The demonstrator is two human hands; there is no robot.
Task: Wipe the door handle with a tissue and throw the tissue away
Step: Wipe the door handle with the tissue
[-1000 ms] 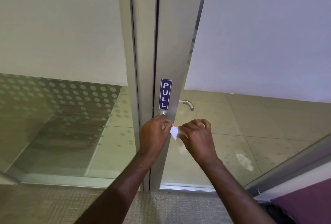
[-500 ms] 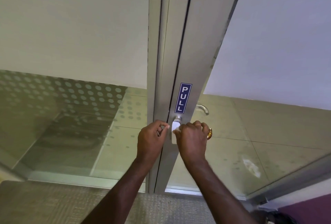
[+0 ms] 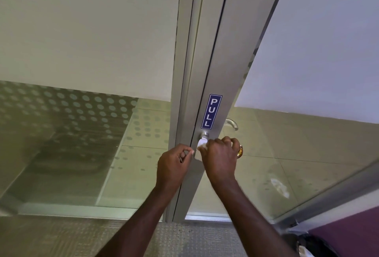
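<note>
A metal door handle [image 3: 204, 134] sticks out of the aluminium door stile just below a blue PULL sticker [image 3: 211, 111]. My right hand [image 3: 220, 157] is curled over the handle's lever and presses a white tissue [image 3: 201, 146] against it; most of the lever is hidden under the hand. My left hand [image 3: 174, 163] sits just left of the tissue by the door edge, fingers curled, and pinches the tissue's lower left corner. A second handle [image 3: 232, 123] shows through the glass on the far side.
The glass door [image 3: 307, 154] stands slightly ajar, its frame [image 3: 178, 113] to the left beside a frosted glass panel [image 3: 82, 31] with dots. Carpet [image 3: 61, 238] lies at my feet. A purple surface [image 3: 352, 236] is at the bottom right corner.
My right hand has moved from beside the left hand onto the handle, bringing the tissue against it. The view has shifted, so the door appears further right.
</note>
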